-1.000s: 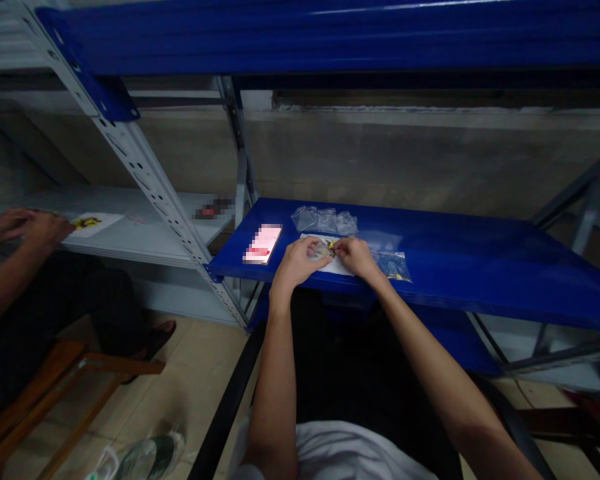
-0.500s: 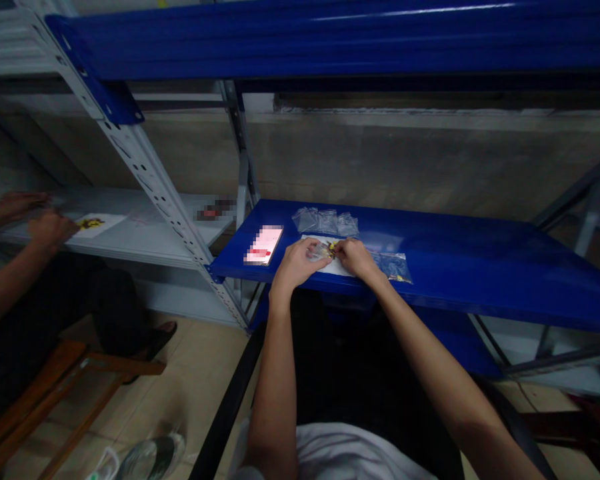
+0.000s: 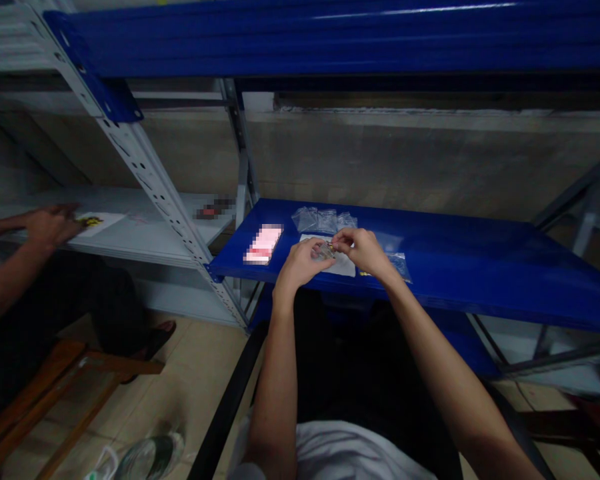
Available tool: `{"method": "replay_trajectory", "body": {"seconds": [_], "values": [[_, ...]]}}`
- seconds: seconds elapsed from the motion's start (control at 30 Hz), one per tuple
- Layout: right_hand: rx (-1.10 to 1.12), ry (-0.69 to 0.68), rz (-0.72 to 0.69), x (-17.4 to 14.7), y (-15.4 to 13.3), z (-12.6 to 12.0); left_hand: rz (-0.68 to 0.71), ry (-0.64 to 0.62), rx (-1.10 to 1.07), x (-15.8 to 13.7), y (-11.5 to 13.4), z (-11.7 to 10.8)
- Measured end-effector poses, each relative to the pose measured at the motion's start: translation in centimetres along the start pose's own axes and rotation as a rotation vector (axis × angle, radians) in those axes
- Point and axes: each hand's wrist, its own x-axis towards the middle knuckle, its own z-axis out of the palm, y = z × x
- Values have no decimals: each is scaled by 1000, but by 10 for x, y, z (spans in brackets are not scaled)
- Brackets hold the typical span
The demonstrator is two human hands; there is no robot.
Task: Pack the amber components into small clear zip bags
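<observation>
Raised slightly, the right hand seems to pinch a small piece at the clear bag in the left hand, fingers curled, near the front edge of the shelf; likely bagging, next needing steady insertion.

I work from one feed, the head camera, which sits above the person's lap and faces forward and steeply down along both forearms. Nearest to the lens is the pale shirt; the left hand and right hand fall mid-view over the blue shelf, and the grey wall bounds the far side. The view is wide, reaching left to the neighbouring grey shelf.
</observation>
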Motion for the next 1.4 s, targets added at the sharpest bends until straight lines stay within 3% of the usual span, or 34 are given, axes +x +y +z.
{"method": "replay_trajectory", "body": {"seconds": [0.17,0.27,0.37,0.5,0.67,0.83,1.03,1.17,1.27,1.4], "values": [[102,-106,-71,0,-11,-1,60,-30,-17,0,6,-2],[130,-68,-19,0,1,4,22,-16,-4,-1,5,-4],[-36,24,82,-1,19,15,-17,15,6,-1,0,-6],[-245,-52,144,-3,39,36,-22,36,31,-1,-8,-6],[-346,-91,178,-5,46,51,-36,52,49,-2,-14,-7],[-342,-72,206,-5,45,49,-64,44,20,-3,-10,-10],[-125,50,225,-5,42,33,-139,-25,-222,-3,-2,-12],[242,120,206,-3,29,20,-144,-49,-304,-3,-1,-12],[514,87,165,-1,14,14,-148,-56,-321,-3,-1,-11],[589,31,116,2,0,11,-151,-46,-332,-2,-2,-10]]}}
